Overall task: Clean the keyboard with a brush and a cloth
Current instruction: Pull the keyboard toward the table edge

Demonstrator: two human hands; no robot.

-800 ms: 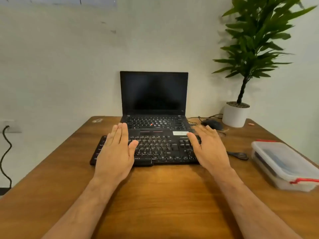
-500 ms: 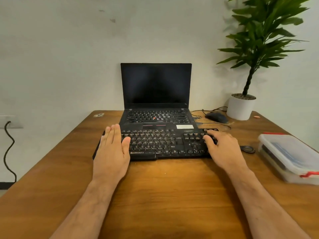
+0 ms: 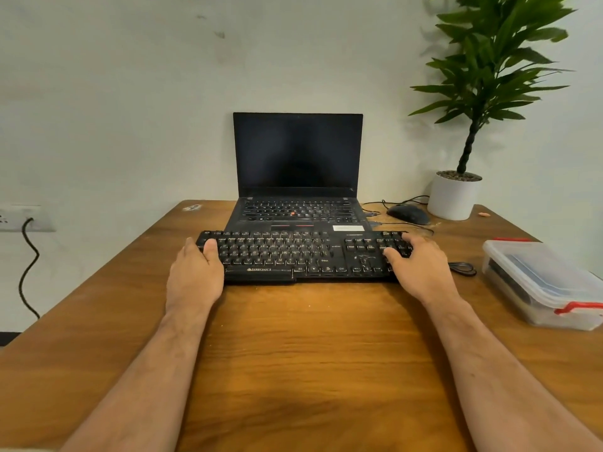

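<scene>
A big brown desk [image 3: 293, 337] holds a laptop [image 3: 297, 177] at twelve o'clock. Just before it lies the keyboard [image 3: 293, 256], long, stiff and likely light. The left hand [image 3: 194, 275] grips its nine o'clock end, the right hand [image 3: 421, 272] its three o'clock end: good holds.

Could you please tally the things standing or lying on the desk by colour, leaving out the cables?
Black: 3, keyboard, laptop, mouse
White: 1, plant pot
Clear with red clips: 1, plastic box
Total: 5
</scene>
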